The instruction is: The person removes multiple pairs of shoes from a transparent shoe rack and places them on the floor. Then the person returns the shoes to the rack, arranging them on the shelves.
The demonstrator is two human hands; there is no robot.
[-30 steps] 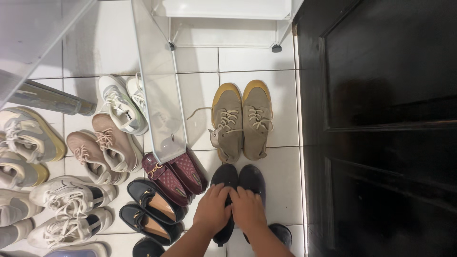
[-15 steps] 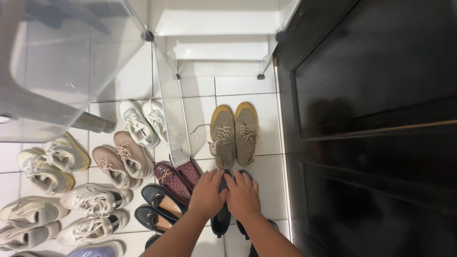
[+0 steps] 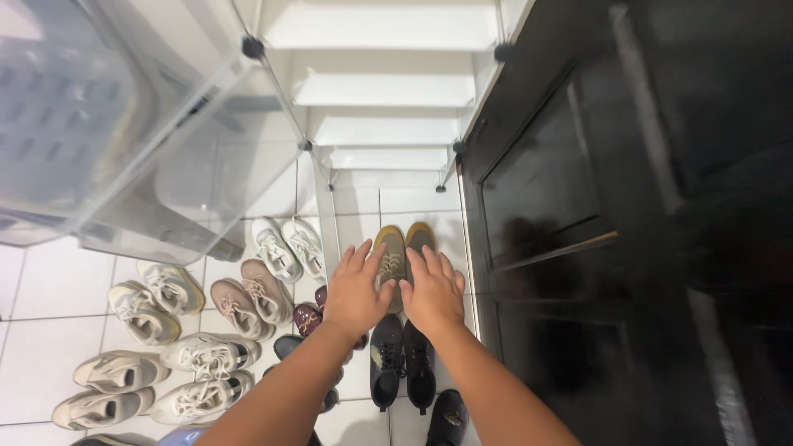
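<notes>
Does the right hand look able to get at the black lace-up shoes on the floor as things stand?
Probably yes. The right hand is open and empty, held above the black lace-up shoes, with nothing between them; the tan shoes lie farther off and the dark door stands alongside.

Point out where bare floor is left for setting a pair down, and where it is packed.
Bare white tile lies at far left, beside the cream sneakers. A narrow strip shows under the clear shoe rack, behind the tan lace-up shoes. Around both hands, left hand and right hand, above the black shoes, it is crowded.
</notes>
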